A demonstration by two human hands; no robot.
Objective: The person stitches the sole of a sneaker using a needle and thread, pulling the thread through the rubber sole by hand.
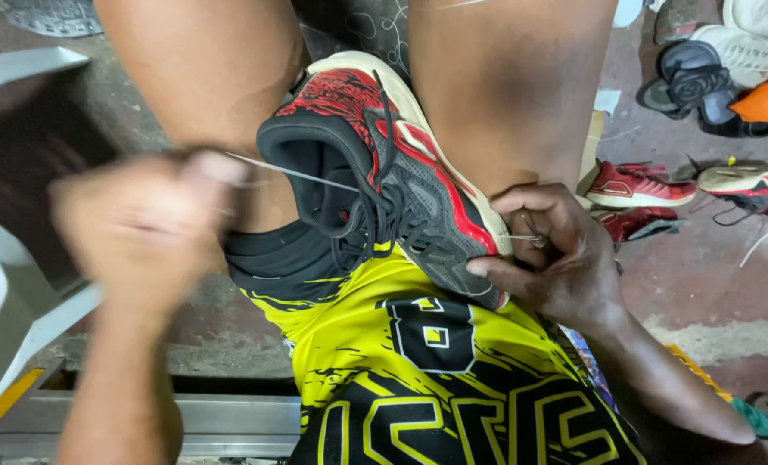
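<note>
A red, black and grey sneaker (401, 172) with a cream sole is clamped between my bare knees, toe toward me. My left hand (147, 228), blurred by motion, is closed on a thin pale thread (298, 175) that stretches across the shoe's opening. My right hand (556, 258) pinches the shoe's sole edge near the toe, with a thin needle (522, 237) between its fingers. My yellow and black shorts (418, 362) lie below the shoe.
More shoes lie on the reddish concrete floor at right: red sneakers (638, 185), a yellow-soled shoe (746, 179), dark sandals (694, 86) and white shoes (746, 47). A white plastic chair (13, 284) stands at left, a metal frame (229, 418) below.
</note>
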